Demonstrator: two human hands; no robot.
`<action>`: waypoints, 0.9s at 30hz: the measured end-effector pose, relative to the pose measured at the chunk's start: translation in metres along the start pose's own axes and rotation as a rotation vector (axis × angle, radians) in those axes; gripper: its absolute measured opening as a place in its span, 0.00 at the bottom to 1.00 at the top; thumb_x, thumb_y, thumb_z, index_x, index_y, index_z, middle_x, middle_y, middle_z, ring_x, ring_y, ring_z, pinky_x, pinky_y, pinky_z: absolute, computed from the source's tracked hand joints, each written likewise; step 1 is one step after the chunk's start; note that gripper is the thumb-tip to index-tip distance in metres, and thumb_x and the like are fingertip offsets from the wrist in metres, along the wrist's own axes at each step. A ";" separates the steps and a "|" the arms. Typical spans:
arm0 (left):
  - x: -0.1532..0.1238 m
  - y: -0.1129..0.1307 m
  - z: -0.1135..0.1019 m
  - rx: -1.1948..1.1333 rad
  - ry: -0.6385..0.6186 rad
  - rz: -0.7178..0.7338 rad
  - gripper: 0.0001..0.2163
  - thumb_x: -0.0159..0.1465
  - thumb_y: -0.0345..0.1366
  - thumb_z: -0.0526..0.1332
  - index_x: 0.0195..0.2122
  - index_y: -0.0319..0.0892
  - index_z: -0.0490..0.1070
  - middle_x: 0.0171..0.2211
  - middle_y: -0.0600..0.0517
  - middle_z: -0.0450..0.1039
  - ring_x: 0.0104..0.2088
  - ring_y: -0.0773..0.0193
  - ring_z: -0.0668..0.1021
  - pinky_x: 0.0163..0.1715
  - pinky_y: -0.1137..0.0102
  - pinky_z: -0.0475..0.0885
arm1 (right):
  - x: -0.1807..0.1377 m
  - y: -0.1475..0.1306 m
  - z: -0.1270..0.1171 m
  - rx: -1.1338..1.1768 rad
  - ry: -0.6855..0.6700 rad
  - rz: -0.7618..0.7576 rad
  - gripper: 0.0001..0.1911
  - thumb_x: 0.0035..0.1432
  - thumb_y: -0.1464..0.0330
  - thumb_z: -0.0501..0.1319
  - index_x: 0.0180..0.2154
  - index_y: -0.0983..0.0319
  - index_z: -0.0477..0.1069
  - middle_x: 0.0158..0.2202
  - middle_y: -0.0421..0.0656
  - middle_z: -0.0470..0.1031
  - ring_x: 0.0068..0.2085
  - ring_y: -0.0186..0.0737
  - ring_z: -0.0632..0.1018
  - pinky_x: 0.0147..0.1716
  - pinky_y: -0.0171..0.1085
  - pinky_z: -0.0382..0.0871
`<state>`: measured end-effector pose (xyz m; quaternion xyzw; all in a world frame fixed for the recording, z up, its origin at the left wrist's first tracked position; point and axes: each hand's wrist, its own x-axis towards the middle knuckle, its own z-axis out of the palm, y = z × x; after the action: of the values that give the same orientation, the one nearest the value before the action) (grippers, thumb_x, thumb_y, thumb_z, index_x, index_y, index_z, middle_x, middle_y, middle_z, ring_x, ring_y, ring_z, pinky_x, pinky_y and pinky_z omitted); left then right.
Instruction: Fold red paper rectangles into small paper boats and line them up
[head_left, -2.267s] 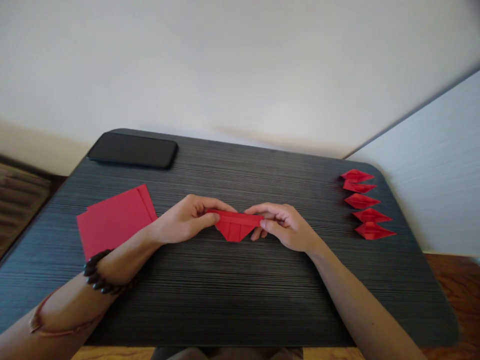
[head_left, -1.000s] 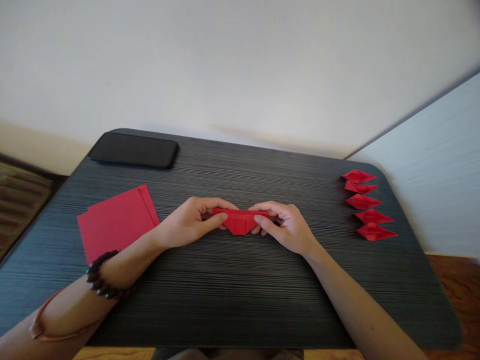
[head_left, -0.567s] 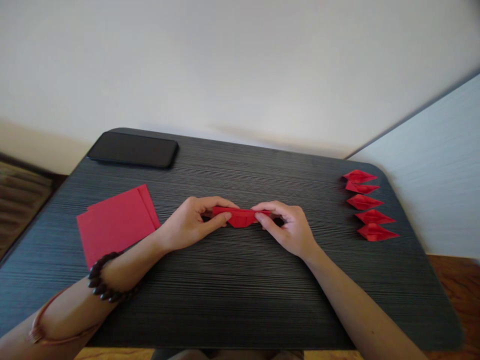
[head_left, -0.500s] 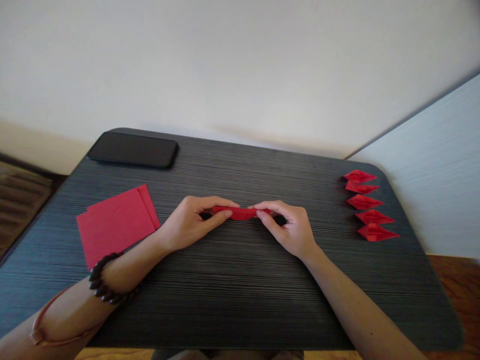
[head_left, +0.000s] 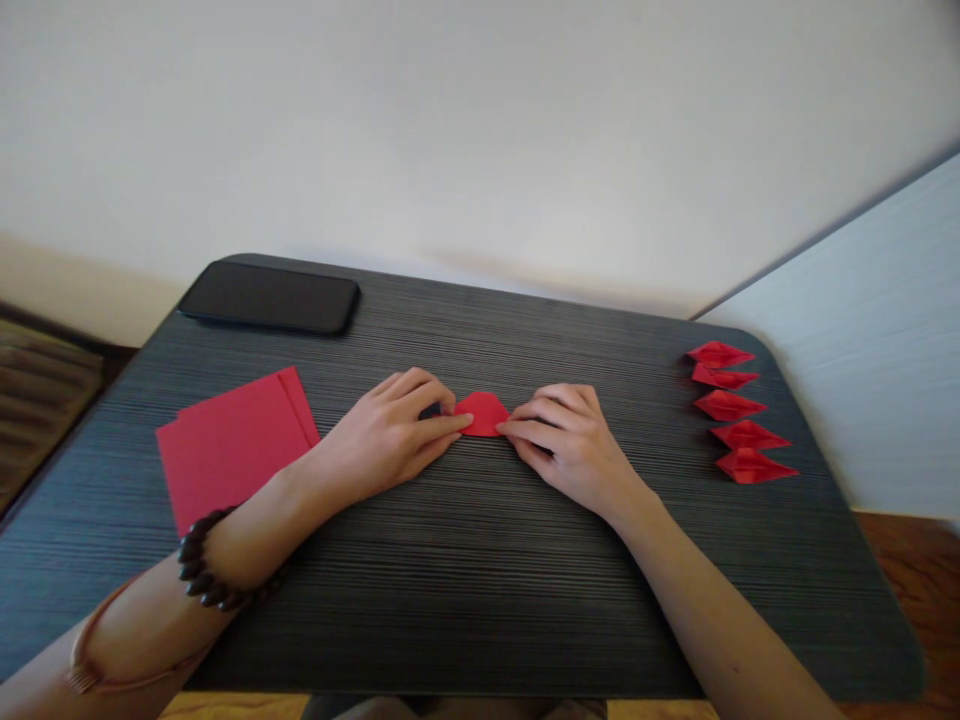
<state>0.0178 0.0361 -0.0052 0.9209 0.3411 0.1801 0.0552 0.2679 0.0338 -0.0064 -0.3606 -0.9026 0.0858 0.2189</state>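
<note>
A small folded piece of red paper [head_left: 484, 413] lies at the middle of the dark table, its top edge narrower than its base. My left hand [head_left: 401, 425] pinches its left end, with a fingertip pressed on its face. At the right end, the fingers of my right hand [head_left: 562, 430] close on its lower corner. Both outer ends of the paper are partly hidden under my fingers. Left of my left hand lie several red paper sheets [head_left: 232, 440], stacked unevenly, with my left forearm over their lower corner.
A black phone [head_left: 270, 298] lies flat at the table's back left. Several folded red paper pieces [head_left: 730, 405], pointed at their ends, stand in a column along the right side. Behind the dark table [head_left: 480, 590] rises a pale wall [head_left: 480, 150].
The folded paper has turned from a narrow strip seen edge-on to a broader face lying flatter. My fingers have shifted from gripping its top edge to pressing its two ends.
</note>
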 end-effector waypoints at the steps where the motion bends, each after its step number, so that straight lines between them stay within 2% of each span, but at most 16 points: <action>1: 0.000 0.001 -0.001 0.018 -0.018 0.003 0.12 0.66 0.34 0.56 0.47 0.45 0.73 0.41 0.47 0.71 0.43 0.57 0.69 0.43 0.61 0.68 | 0.001 -0.001 -0.001 0.000 -0.012 0.008 0.09 0.62 0.70 0.57 0.41 0.56 0.75 0.40 0.39 0.79 0.45 0.41 0.70 0.46 0.45 0.57; 5: 0.001 0.003 -0.004 0.073 -0.066 0.030 0.12 0.67 0.34 0.54 0.48 0.43 0.72 0.40 0.48 0.72 0.44 0.56 0.69 0.43 0.62 0.67 | 0.002 -0.001 -0.003 0.001 -0.024 0.033 0.09 0.62 0.69 0.57 0.40 0.56 0.75 0.39 0.38 0.79 0.45 0.40 0.71 0.46 0.45 0.55; 10: 0.000 0.005 -0.005 0.096 -0.052 0.005 0.10 0.67 0.33 0.53 0.42 0.41 0.73 0.36 0.49 0.72 0.40 0.58 0.71 0.40 0.64 0.67 | 0.000 0.001 -0.002 -0.011 -0.011 0.052 0.08 0.62 0.66 0.58 0.37 0.56 0.76 0.37 0.38 0.78 0.43 0.40 0.70 0.45 0.44 0.55; 16: 0.000 0.008 -0.006 0.088 -0.094 -0.025 0.09 0.67 0.32 0.52 0.41 0.41 0.72 0.36 0.49 0.70 0.37 0.60 0.71 0.38 0.64 0.67 | -0.002 0.005 -0.010 -0.053 -0.067 0.016 0.09 0.63 0.69 0.57 0.43 0.53 0.74 0.40 0.35 0.78 0.47 0.40 0.69 0.46 0.45 0.53; 19: 0.000 0.007 -0.007 0.060 -0.102 -0.027 0.10 0.68 0.32 0.52 0.42 0.40 0.71 0.36 0.49 0.69 0.37 0.60 0.71 0.39 0.65 0.68 | -0.002 0.005 -0.012 -0.053 -0.060 0.016 0.09 0.63 0.69 0.57 0.43 0.54 0.74 0.39 0.35 0.78 0.47 0.41 0.69 0.47 0.46 0.51; 23: -0.001 0.004 -0.005 0.001 -0.091 -0.038 0.10 0.68 0.32 0.51 0.43 0.41 0.71 0.37 0.49 0.70 0.38 0.61 0.71 0.39 0.67 0.69 | 0.001 -0.002 -0.005 -0.036 -0.038 0.061 0.08 0.64 0.67 0.56 0.38 0.57 0.74 0.38 0.38 0.78 0.46 0.41 0.70 0.47 0.46 0.52; 27: -0.002 0.002 -0.005 -0.019 -0.087 -0.056 0.09 0.68 0.32 0.51 0.44 0.42 0.70 0.40 0.49 0.71 0.40 0.61 0.72 0.40 0.67 0.70 | 0.003 -0.006 0.004 0.005 -0.029 0.122 0.09 0.65 0.66 0.54 0.38 0.59 0.72 0.38 0.39 0.76 0.44 0.39 0.71 0.46 0.44 0.53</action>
<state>0.0158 0.0327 -0.0011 0.9174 0.3624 0.1415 0.0839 0.2605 0.0311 -0.0074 -0.4131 -0.8819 0.1062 0.2009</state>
